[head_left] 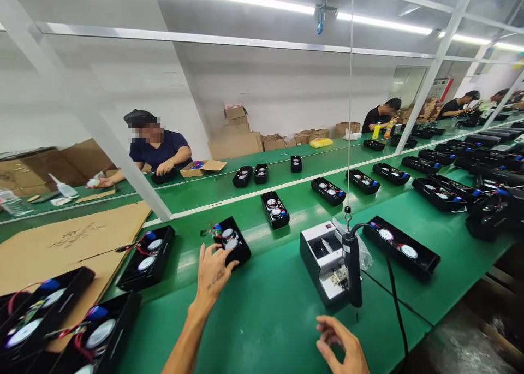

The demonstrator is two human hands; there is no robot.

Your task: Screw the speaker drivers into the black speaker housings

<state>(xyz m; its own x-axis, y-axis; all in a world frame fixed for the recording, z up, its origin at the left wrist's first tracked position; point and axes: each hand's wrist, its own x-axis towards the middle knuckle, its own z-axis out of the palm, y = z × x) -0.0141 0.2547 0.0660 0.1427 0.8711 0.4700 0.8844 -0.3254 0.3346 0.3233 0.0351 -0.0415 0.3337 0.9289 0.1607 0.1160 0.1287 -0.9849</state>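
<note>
My left hand (215, 270) reaches over the near edge of a black speaker housing (241, 242) with two round speakers and loose wires. Its fingers are spread and the thumb stands apart; I cannot tell whether the fingertips press on the housing. Low in the view, my right hand (341, 344) is open above the green surface, fingers curved and nothing between them. Nearest to it are an electric screwdriver (352, 267), hanging upright from a cable, and a grey and black screw feeder box (323, 259). Right of those lies another speaker housing (405, 247).
More housings with wires fill the left (149, 256), including some on a cardboard sheet (53, 245). Others line the green belt (213, 203) and crowd the right side. A white frame post (123, 155) rises at left. Co-workers (158, 147) sit across the belt, near cardboard boxes (235, 139).
</note>
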